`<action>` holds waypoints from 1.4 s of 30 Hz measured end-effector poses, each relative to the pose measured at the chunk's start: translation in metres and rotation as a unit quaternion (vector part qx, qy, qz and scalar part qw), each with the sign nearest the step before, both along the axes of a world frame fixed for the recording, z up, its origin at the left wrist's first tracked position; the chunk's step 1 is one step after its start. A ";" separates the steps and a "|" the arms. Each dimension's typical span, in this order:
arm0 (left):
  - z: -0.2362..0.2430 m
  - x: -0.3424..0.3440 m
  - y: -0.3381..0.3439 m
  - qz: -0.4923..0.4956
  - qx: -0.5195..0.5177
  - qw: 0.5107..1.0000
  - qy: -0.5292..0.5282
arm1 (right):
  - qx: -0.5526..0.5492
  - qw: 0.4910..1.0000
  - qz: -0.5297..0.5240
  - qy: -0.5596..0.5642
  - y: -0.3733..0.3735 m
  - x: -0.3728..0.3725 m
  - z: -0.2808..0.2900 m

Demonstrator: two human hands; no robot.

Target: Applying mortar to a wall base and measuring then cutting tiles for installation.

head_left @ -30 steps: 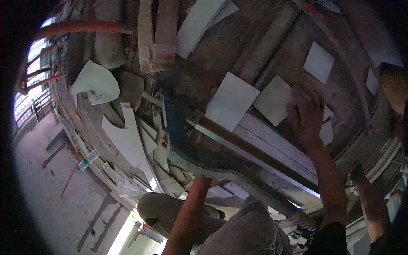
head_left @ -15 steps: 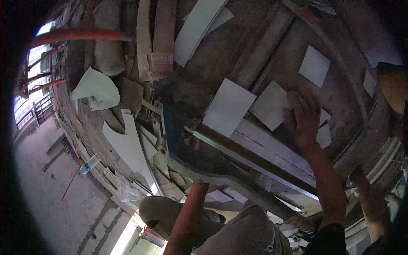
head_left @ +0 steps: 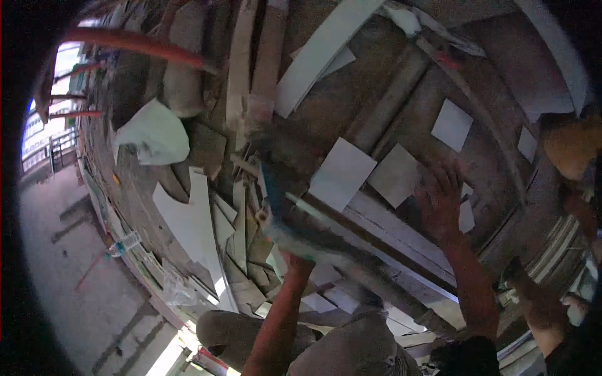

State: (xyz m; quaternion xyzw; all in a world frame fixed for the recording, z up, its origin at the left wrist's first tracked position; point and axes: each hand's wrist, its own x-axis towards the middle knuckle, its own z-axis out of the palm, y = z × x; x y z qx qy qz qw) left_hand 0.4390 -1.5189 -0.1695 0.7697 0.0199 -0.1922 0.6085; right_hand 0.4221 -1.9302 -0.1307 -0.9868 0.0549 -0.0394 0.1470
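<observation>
My left hand (head_left: 296,262) is under the curved bar of a worn blue-grey metal cutter (head_left: 326,247). Its fingers are mostly hidden by the bar, so I cannot tell what they hold. To the right, my right hand (head_left: 442,197) lies with fingers stretched out at the edge of a greyish tile (head_left: 395,175), next to the cutter's long metal rail (head_left: 376,235). A white square tile (head_left: 343,174) rests across the cutter's far side, left of the greyish one. Small white pieces (head_left: 466,216) lie just beyond my right wrist.
White offcuts (head_left: 197,219) lie in a pile at left, near a crumpled white sheet (head_left: 153,133). A long white strip (head_left: 326,56) and a diamond-lying tile (head_left: 452,125) are farther off. Another person's forearm (head_left: 539,307) is at lower right. A red pole (head_left: 138,45) crosses upper left.
The view has shifted slightly, so most things sit a little differently in it. More of my left hand shows below the bar. My right hand stays by the greyish tile.
</observation>
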 end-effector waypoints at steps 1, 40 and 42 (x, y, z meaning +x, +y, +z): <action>0.002 0.002 -0.002 0.011 -0.022 1.000 -0.012 | 0.000 1.000 0.017 -0.024 0.000 -0.007 0.017; 0.028 0.016 -0.014 -0.036 0.261 0.941 -0.212 | -0.074 0.892 0.069 0.441 0.023 -0.212 0.257; 0.029 0.016 -0.014 -0.056 0.265 0.946 -0.180 | -0.048 0.901 0.039 0.429 0.017 -0.220 0.248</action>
